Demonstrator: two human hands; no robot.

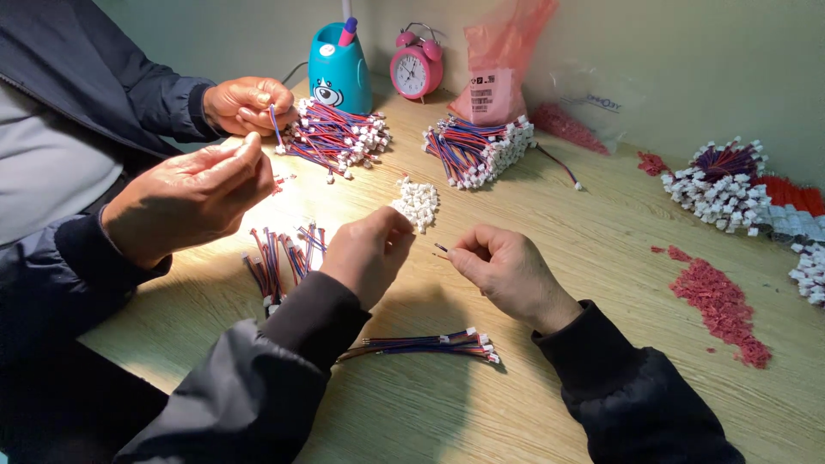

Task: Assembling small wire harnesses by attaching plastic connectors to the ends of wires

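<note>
Wire (441,249), thin w/ metal tip, pinched in right hand (507,273) grip, above wood-grain bench (601,249). Left hand (368,253) grip closed, contents can't tell. White plastic connectors (418,203) piled just behind; red-blue wire bundle (425,344) lies below.

Wooden table (559,258): wire bundles (430,344), white connectors (418,203), red bits (722,305), clock (414,72).
</note>
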